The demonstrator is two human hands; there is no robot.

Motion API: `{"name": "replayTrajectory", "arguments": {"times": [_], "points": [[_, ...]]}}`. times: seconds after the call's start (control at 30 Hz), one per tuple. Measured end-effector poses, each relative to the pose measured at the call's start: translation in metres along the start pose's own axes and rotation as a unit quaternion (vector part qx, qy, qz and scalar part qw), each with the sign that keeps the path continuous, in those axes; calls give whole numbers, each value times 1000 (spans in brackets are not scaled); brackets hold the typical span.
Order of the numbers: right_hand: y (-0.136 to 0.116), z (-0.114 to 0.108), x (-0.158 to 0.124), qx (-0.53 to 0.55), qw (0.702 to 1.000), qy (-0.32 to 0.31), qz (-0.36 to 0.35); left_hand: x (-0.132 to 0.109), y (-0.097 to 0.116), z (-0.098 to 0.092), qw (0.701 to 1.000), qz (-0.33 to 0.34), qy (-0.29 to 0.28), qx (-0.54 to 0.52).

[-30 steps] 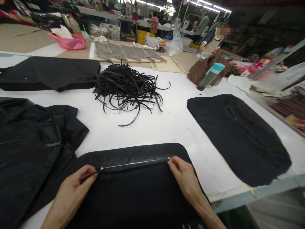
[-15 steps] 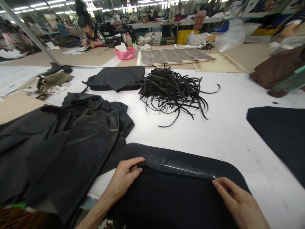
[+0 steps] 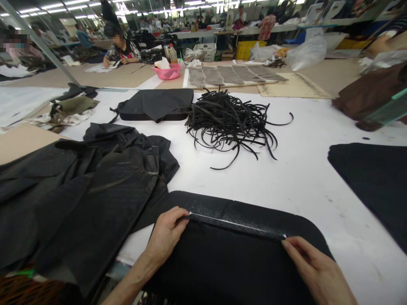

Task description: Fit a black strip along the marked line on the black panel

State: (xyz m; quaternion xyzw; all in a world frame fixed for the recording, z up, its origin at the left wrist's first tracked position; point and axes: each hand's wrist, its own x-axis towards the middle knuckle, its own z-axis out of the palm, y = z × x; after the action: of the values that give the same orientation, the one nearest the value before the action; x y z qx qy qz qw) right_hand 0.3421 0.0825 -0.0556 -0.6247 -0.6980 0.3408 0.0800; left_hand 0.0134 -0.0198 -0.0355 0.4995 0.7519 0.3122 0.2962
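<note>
A pink basket [image 3: 167, 71] at the far edge of the table holds what looks like white paper; the white crate [image 3: 205, 51] and yellow crate [image 3: 244, 48] behind it are too distant to tell their contents. The black panel [image 3: 241, 262] lies flat at the near edge of the white table [image 3: 302, 178], round-cornered, with a thin pale-edged strip [image 3: 237, 224] running across it below a glossy band. The left hand [image 3: 167, 235] pinches the strip's left end between thumb and forefinger; the right hand [image 3: 314, 267] pinches its right end, fingers closed. The panel's near part and the right wrist are cut off by the frame.
</note>
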Motion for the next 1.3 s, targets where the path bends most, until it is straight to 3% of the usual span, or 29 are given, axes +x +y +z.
{"name": "replayTrajectory", "arguments": {"times": [0.2, 0.7, 1.3], "points": [[-3, 0, -1, -6, 1000, -8, 20, -1, 3, -3, 999, -52, -13, 8], [-5, -2, 5, -5, 999, -24, 30, 8, 7, -1, 995, -89, -15, 42], [-13, -1, 3, -11, 999, 19, 31, 9, 10, 1, 993, -85, -7, 76]]}}
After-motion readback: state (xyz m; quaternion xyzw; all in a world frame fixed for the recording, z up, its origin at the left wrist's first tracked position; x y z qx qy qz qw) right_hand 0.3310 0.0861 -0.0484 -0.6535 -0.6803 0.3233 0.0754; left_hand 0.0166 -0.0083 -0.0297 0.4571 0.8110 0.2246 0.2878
